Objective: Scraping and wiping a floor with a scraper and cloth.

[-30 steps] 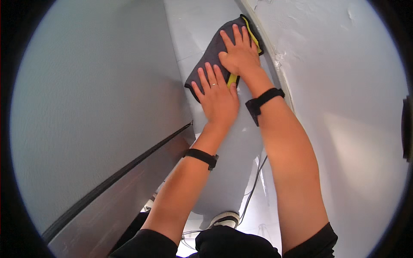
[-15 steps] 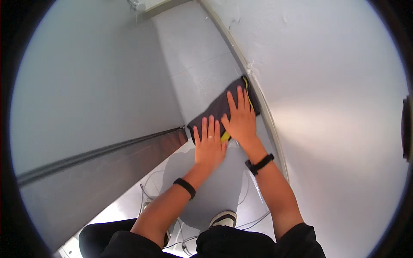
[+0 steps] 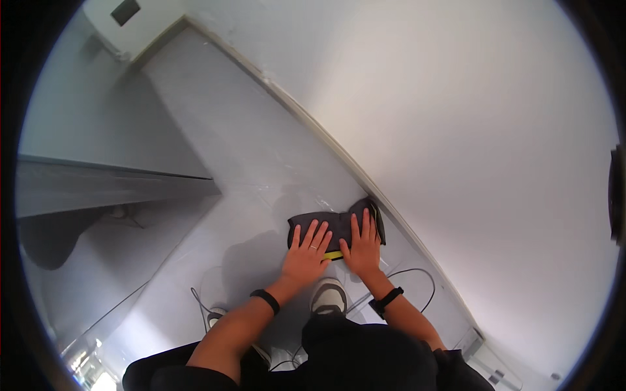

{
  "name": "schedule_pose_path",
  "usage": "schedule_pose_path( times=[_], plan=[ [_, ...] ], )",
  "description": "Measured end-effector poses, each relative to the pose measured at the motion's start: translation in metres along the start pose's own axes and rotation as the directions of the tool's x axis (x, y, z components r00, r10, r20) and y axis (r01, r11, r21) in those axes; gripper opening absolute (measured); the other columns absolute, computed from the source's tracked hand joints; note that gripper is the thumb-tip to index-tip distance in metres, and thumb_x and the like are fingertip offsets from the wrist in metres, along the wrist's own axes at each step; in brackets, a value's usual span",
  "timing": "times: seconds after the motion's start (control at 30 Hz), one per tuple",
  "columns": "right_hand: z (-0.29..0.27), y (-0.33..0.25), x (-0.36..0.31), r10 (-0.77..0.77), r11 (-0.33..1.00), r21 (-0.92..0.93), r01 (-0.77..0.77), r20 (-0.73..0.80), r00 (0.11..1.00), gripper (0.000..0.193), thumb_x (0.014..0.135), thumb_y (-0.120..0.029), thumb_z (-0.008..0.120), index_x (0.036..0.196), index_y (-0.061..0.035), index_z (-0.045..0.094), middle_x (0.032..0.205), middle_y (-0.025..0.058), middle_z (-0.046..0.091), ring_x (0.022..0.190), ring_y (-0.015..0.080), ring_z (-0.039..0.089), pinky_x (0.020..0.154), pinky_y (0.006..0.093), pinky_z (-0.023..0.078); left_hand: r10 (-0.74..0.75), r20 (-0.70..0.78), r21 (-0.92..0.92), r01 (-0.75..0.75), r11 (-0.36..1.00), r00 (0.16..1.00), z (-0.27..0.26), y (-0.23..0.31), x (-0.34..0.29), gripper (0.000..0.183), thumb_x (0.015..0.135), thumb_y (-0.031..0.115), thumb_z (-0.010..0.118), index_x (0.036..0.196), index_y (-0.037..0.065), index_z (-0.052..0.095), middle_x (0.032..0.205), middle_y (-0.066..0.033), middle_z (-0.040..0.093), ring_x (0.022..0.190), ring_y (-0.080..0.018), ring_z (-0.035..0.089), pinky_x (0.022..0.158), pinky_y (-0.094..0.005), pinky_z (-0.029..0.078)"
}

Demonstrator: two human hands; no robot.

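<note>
A dark grey folded cloth (image 3: 329,225) with yellow edging lies on the glossy grey floor, its right end bunched against the baseboard. My left hand (image 3: 305,254) rests flat on the cloth's left half, fingers apart and a ring on one of them. On its right half my right hand (image 3: 362,247) presses down with fingers stretched toward the far edge. The yellow strip shows between the two hands. Both hands are open, and the cloth is under the palms and fingers rather than gripped.
A pale baseboard (image 3: 306,117) runs along the white wall (image 3: 469,150) on the right. To the left stands a grey panel (image 3: 117,186) with a reflective lower edge. My shoe (image 3: 328,296) is just below the cloth. A thin dark cable (image 3: 427,277) loops near my right forearm.
Both hands and the cloth have come nearer to my feet, along the wall. The view has turned, and the grey panel now sits farther left of the cloth.
</note>
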State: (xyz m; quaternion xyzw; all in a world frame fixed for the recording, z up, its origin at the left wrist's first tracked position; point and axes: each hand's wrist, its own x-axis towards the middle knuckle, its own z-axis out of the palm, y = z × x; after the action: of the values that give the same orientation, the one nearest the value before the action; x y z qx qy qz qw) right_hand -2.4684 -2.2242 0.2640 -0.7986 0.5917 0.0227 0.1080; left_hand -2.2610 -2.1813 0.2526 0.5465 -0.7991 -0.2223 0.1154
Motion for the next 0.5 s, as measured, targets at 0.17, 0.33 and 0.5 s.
schedule_pose_path(
  times=[0.17,0.33,0.5],
  plan=[
    [0.041,-0.024,-0.023,0.216,0.956,0.245,-0.163,-0.209,0.954,0.070,0.094,-0.027,0.068,0.153,-0.0003,0.043,0.164,0.0239,0.034,0.148,0.0462,0.036,0.120,0.0541,0.032,0.128,-0.003,-0.010,-0.128,0.992,0.992,-0.026,-0.068,-0.002,0.071,0.093,0.039,0.067,0.155,0.011,0.049,0.170,-0.0099,0.031,0.159,-0.0326,0.022,0.126,-0.0643,0.016],
    [0.032,-0.018,-0.013,0.701,0.543,0.707,-0.453,-0.086,0.708,0.049,0.098,-0.022,0.068,0.135,0.0081,0.056,0.113,0.0204,0.069,0.113,0.0355,0.064,0.098,0.0462,0.049,0.176,0.050,0.037,-0.178,0.983,0.983,-0.035,-0.082,0.000,0.066,0.094,0.032,0.067,0.155,0.012,0.048,0.170,-0.0084,0.033,0.159,-0.0310,0.023,0.127,-0.0608,0.017],
    [0.016,-0.006,0.015,0.685,0.580,0.634,-0.511,-0.041,0.728,0.038,0.097,-0.025,0.070,0.121,0.0025,0.063,0.085,0.0150,0.069,0.084,0.0333,0.065,0.080,0.0443,0.053,0.171,0.074,0.080,-0.177,0.981,0.982,-0.048,-0.079,-0.002,0.065,0.094,0.027,0.067,0.154,0.013,0.049,0.169,-0.0067,0.035,0.158,-0.0288,0.026,0.128,-0.0544,0.020]
  ],
)
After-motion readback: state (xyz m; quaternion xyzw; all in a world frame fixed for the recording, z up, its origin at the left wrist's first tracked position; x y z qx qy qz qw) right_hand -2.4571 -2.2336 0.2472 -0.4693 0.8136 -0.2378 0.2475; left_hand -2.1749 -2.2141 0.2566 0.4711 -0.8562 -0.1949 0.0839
